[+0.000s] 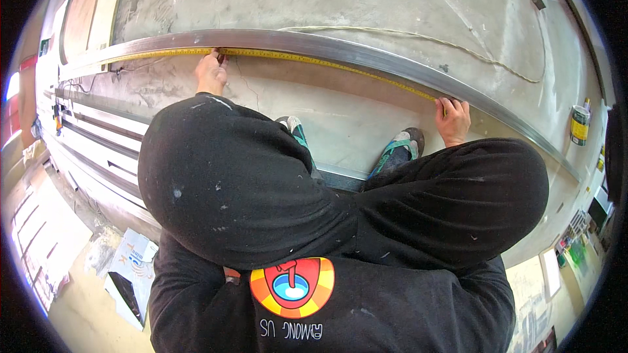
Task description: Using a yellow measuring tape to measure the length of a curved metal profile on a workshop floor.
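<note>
Long metal bar (288, 40), smooth, grey, straight-edged though bowed by the lens, runs side to side across the concrete floor (314, 0), one end toward the floor's left edge, the other toward its right. One tape measure (294, 58), thin yellow metal blade, lies along the bar's near edge. Left hand (212, 73): fingers bunched at the blade and bar edge, small dark bit by the fingertips; can't tell if it's pinching. Right hand (453, 121): fingers curled, pinching the blade where its visible run stops, against the bar.

Floor is grey, scuffed, stained, with a thin crack. One pale cord (418, 38) curves loosely beyond the bar. One cylindrical can (579, 124), yellow and black, near the floor's right edge; one small dark block (538, 0) toward the far right corner. Two boards (108, 3), flat, tan and pale, at the far left corner. Several long strips (111, 140), dark and light, lie near the left edge; overlap, can't count.

Two shoes (402, 147), dark with teal straps, one mostly behind the knee. Black trousers (222, 183), soft cloth, paint-flecked, cover both forearms. Second metal piece (340, 180) between the shoes, mostly covered by the legs. Blade's left end too washed out; tape case can't be made out.
</note>
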`<state>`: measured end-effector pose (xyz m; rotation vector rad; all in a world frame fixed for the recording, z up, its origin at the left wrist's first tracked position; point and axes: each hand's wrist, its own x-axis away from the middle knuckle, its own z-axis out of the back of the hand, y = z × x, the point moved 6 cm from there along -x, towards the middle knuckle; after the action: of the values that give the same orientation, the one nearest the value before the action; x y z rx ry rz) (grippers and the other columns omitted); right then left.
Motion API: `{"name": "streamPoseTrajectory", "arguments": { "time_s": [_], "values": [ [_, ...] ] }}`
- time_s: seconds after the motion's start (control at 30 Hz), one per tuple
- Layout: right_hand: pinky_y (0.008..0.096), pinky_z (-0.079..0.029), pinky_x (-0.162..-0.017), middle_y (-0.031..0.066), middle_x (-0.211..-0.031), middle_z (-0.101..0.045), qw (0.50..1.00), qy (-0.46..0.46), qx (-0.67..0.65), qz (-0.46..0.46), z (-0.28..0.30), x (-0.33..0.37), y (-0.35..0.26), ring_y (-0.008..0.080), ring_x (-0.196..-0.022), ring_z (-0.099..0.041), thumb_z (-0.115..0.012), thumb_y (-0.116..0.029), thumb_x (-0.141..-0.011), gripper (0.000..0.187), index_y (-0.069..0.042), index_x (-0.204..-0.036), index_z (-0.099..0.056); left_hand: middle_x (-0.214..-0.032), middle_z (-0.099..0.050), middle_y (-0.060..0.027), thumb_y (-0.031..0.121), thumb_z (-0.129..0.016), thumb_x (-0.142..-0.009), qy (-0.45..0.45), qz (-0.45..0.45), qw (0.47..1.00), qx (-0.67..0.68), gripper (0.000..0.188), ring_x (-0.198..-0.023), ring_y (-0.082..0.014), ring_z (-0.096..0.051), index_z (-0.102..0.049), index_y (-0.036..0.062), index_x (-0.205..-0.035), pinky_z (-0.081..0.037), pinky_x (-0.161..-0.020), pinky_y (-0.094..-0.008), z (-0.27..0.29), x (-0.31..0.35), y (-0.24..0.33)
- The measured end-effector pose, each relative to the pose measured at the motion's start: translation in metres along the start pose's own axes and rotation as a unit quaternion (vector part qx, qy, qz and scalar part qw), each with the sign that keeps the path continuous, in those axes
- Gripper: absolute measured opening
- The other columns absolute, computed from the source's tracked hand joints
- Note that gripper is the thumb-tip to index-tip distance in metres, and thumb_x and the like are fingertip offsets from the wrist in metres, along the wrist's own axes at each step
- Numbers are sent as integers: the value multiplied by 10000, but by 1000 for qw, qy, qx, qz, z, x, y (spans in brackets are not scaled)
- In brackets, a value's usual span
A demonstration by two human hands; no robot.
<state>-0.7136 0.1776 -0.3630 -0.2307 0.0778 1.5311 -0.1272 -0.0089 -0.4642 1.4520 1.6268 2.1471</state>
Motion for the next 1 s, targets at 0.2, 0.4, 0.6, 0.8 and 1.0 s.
{"name": "streamPoseTrajectory", "arguments": {
  "time_s": [0.2, 0.4, 0.6, 0.8, 1.0],
  "values": [
    [362, -480, -668, 34, -769, -644, 1000, 9, -9, -1, -4, -5, -11, 264, -761, -563, -681, -255, -805, 117, -149, -849, -703, -1051, -597, -97, -31, -536, -871, -33, 4, 999, -8, 220, -956, -237, -574, -549, 32, -1082, -478, -833, -413, 8, -9, -2],
    [362, -477, -664, 28, -773, -650, 1000, 11, 3, -5, -5, 0, -4, 265, -755, -562, -681, -272, -808, 126, -154, -844, -705, -1143, -548, -124, -18, -511, -892, -15, 40, 999, -3, 237, -1026, -254, -534, -534, 2, -1127, -447, -923, -441, -7, 17, -11],
    [354, -470, -659, 19, -795, -662, 1000, 21, -3, -7, -9, -5, -13, 261, -754, -561, -682, -277, -811, 123, -157, -833, -699, -1171, -544, -132, -19, -469, -911, -26, 25, 999, 11, 247, -1071, -267, -523, -522, -14, -1152, -431, -951, -451, 2, 7, -3],
    [347, -474, -672, 12, -816, -668, 1000, 9, 20, 3, -14, -3, -9, 258, -772, -571, -674, -279, -819, 125, -161, -853, -700, -1159, -555, -140, -28, -507, -894, -8, -1, 1000, 23, 239, -1111, -280, -516, -520, -13, -1133, -441, -946, -456, -1, 3, -4],
    [348, -480, -702, 12, -839, -670, 1000, 8, 22, -10, -10, 2, -3, 259, -788, -576, -672, -286, -822, 131, -163, -858, -697, -1144, -548, -160, -88, -539, -839, 32, -17, 999, 7, 280, -1031, -298, -556, -513, -34, -1113, -520, -847, -470, -24, 51, 3]
  ]
}}
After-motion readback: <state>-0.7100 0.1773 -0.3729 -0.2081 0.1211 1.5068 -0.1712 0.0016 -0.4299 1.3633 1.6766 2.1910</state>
